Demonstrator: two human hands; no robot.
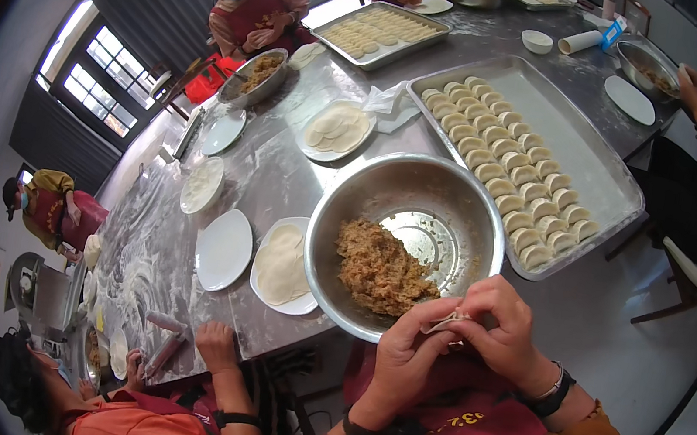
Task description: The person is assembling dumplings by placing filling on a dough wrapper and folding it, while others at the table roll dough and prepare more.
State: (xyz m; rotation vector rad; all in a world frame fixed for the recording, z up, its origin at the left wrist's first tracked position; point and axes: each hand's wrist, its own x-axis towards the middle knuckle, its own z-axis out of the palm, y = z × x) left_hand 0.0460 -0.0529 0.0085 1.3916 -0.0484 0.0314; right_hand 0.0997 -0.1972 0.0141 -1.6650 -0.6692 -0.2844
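Between the fingertips of both hands is a dumpling (444, 322), its dough edge pinched from either side. My left hand (413, 351) grips it from the left, and my right hand (501, 333) presses on the right end. The fingers hide most of its body. Just beyond my hands stands a large steel bowl (343, 184), with a mound of brown minced filling (381, 268) on its left side. To its right, a metal tray (571, 128) carries rows of pleated dumplings (503, 149). A white plate of round dough wrappers (283, 265) sits left of the bowl.
A bare white plate (224, 250) and another wrapper plate (337, 130) stand on the floured steel table (277, 155). A co-worker in orange (162, 430) sits close on my left, near a rolling pin (166, 352). Other people work around the table beside filling bowls (254, 80) and a second dumpling tray (382, 34).
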